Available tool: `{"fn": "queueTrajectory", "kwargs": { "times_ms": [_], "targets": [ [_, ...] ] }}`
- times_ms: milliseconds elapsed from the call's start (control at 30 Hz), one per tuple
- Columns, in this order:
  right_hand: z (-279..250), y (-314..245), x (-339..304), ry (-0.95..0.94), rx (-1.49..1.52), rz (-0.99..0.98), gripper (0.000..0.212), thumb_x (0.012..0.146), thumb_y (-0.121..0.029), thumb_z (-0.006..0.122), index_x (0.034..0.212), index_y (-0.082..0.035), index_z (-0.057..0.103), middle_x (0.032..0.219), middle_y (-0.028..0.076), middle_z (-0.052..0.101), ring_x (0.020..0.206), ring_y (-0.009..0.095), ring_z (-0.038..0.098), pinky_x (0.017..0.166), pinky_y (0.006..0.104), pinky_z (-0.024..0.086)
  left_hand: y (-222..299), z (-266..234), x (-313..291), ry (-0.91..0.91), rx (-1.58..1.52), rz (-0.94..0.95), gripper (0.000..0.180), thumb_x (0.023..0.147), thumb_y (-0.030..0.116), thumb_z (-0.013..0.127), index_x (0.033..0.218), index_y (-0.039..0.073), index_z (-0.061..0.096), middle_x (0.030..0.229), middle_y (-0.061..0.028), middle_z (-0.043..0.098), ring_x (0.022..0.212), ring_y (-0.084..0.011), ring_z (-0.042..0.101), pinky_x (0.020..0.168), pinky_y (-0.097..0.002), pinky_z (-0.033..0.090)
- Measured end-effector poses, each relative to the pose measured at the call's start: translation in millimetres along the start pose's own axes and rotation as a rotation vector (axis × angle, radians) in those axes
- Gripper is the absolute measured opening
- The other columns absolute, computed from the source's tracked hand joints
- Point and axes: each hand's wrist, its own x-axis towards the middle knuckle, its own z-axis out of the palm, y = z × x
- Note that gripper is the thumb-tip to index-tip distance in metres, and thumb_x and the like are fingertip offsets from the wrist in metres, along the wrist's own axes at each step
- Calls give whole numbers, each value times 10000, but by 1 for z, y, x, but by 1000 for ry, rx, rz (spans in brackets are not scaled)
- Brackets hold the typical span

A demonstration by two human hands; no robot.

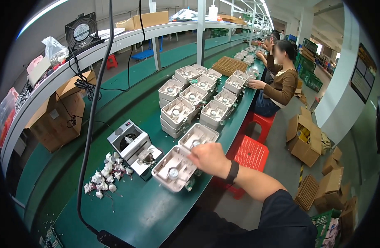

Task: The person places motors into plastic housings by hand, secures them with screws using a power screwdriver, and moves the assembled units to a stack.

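My right hand (211, 159), with a dark band on its wrist, reaches in from the lower right. Its fingers are closed at the far right rim of the nearest white plastic housing (165, 170), an open box with a round part inside. Just beyond stands a second white housing (206, 131), partly covered by the hand. To the left of them sits a small grey and black machine (134, 144) with a round opening on top. A pile of small white parts with wires (108, 173) lies beside it. My left hand is out of view.
Stacked white housings (178, 110) stand farther along the green bench (128, 215). A black cable (90, 120) hangs across the left. Red stools (252, 153) stand at the bench's right edge. A co-worker (283, 82) sits farther down, near a brown crate tray (230, 66).
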Motion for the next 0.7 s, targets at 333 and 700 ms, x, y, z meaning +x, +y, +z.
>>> {"fn": "queueTrajectory", "kwargs": {
  "times_ms": [333, 700],
  "targets": [
    [34, 64, -1, -28, -209, 56, 238, 831, -285, 730, 716, -84, 675, 666, 112, 652, 662, 319, 680, 587, 448, 534, 2, 7, 7, -57, 33, 26, 151, 916, 2, 646, 1030, -10, 548, 814, -101, 608, 710, -178, 580, 693, -305, 486],
    [36, -62, -76, -127, 295, -13, 369, 877, -292, 736, 1125, -32, 652, 957, 130, 683, 867, 267, 680, 730, 372, 556, -8, 4, 15, -86, 10, -14, 160, 913, 4, 654, 1031, -13, 547, 824, -103, 614, 715, -184, 586, 692, -316, 490]
  ]
}}
